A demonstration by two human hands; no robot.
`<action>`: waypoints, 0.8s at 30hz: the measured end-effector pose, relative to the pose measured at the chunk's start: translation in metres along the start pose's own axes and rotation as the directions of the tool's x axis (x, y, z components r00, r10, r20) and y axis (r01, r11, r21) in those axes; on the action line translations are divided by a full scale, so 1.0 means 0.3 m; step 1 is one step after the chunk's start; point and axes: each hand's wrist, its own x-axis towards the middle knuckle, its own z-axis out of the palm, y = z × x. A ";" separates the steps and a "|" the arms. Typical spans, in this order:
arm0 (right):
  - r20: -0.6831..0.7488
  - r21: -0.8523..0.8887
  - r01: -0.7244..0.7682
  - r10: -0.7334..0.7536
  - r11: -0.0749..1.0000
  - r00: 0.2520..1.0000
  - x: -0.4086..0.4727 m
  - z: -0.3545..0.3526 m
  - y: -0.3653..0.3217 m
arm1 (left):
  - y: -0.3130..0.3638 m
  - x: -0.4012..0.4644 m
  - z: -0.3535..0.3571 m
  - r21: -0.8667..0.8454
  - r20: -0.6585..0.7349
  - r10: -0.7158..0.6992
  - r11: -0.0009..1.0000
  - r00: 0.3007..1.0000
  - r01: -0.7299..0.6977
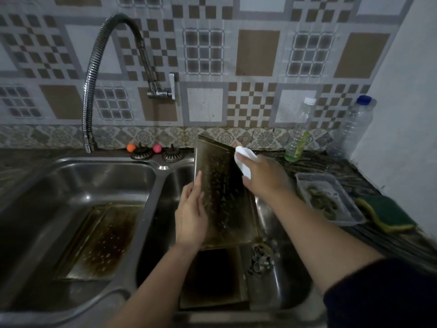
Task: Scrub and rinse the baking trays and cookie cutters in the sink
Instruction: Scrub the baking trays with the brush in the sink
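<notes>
In the right basin, nearest to me, a dark baking tray point(212, 278) lies flat on the bottom with a small cluster of metal cookie cutters point(260, 259) just beside it; I cannot count the cutters, they are too dim and bunched. Above them I hold a second tray point(222, 200) tilted up on its lower edge. The fingers of my left hand point(189, 216) grip its left rim, and my right hand point(262, 176) is closed around something white point(243, 162), a scrubber or soap as best I can tell, pressed at the tray's right edge. This tray looks brown and speckled with baked-on spots, so I judge the scrubbing is barely begun.

In the left basin a third tray point(99, 240) lies flat, equally stained. That makes three trays, none looking clean yet, and no water runs from the faucet point(92, 91), so all the rinsing is left too.

On the table to my right sit one green-and-yellow sponge point(387, 214) and one clear plastic container point(328, 197) with dark bits inside. Farther back stand two plastic bottles, one point(298, 138) holding a little green liquid, one point(354, 129) with a blue cap. Behind the sink divider rest two drain strainers point(142, 153), with an orange and a pink knob beside them.
</notes>
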 end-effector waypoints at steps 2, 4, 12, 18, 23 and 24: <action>-0.024 0.007 0.074 -0.074 0.997 0.997 -0.070 0.032 -0.022 | -0.005 0.010 -0.011 0.001 -0.020 -0.050 0.999 0.999 0.050; 0.063 0.112 0.084 -0.091 0.990 0.994 -0.184 0.096 -0.042 | -0.016 0.016 -0.020 0.039 -0.054 -0.092 0.995 0.994 0.094; 0.220 0.692 -0.266 0.155 0.671 0.963 -0.258 0.086 -0.044 | 0.008 0.012 -0.035 0.174 -0.105 -0.044 0.983 0.993 0.062; 0.073 0.704 -0.229 0.253 0.672 0.965 -0.119 -0.123 -0.104 | 0.092 -0.021 -0.003 0.251 -0.075 0.033 0.968 0.997 -0.013; 0.003 0.754 -0.253 0.383 0.606 0.924 -0.029 -0.225 -0.149 | 0.144 -0.059 0.001 0.424 0.095 0.040 0.903 0.995 -0.076; 0.024 0.761 -0.278 0.403 0.586 0.915 -0.017 -0.236 -0.161 | 0.153 -0.063 0.002 0.468 0.132 0.048 0.877 0.990 -0.105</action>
